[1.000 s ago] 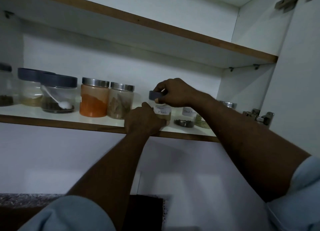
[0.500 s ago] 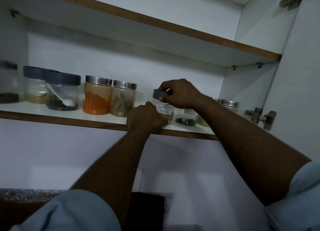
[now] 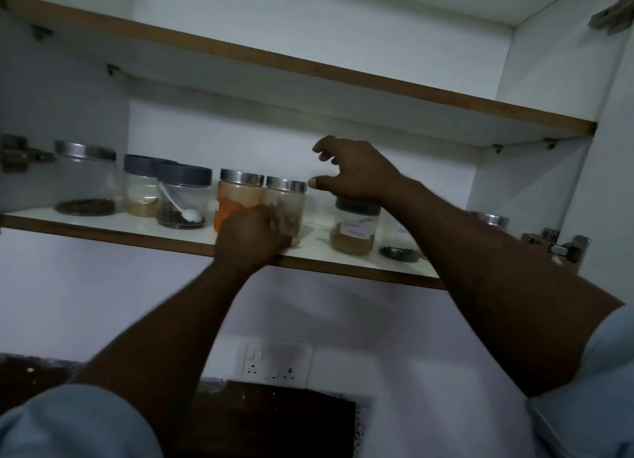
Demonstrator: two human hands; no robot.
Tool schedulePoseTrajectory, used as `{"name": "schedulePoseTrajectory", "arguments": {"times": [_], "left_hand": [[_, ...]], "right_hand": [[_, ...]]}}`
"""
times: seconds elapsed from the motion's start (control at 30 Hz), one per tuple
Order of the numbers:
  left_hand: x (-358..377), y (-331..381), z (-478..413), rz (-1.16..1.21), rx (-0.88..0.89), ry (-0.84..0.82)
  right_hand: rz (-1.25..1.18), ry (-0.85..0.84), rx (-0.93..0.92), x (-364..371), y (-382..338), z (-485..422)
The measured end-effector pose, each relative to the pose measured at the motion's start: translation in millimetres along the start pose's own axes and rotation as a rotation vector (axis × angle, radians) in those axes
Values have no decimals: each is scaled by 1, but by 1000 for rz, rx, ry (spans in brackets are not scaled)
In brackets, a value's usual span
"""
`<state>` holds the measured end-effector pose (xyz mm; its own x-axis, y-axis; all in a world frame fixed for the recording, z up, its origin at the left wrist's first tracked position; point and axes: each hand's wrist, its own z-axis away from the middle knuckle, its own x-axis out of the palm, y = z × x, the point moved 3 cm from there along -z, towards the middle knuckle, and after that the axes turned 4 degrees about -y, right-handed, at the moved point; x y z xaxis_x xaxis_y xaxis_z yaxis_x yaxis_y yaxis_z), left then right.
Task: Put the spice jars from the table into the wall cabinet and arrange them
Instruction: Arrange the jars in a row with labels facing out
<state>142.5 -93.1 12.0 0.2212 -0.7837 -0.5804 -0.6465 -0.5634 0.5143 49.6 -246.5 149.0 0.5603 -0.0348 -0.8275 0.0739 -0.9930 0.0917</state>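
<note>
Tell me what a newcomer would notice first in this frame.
The right hand, fingers spread, is just above the dark lid of a labelled jar of brown powder, right of the shelf's middle. The left hand is at the shelf's front edge against the orange jar and the pale jar beside it. Its grip is too blurred to read.

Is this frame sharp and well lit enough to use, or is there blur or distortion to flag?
Head view: dim, bluish, no glare; the left hand is motion-smeared against the orange-filled jar; the right hand is soft-edged; writing on the labelled jar is unreadable; the upper shelf runs slanted, typical wide-angle skew.
</note>
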Motion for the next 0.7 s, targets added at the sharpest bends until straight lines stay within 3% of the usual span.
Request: {"name": "schedulePoseTrajectory", "arguments": {"times": [0.27, 0.5, 0.7], "left_hand": [[-8, -13, -4, -128, -45, 120], [6, -7, -5, -170, 19, 2], [9, -5, -14, -227, 19, -164]], "right_hand": [[92, -333, 6, 51, -41, -34], [410, -189, 17, 44, -43, -33], [198, -62, 30, 22, -33, -25]]}}
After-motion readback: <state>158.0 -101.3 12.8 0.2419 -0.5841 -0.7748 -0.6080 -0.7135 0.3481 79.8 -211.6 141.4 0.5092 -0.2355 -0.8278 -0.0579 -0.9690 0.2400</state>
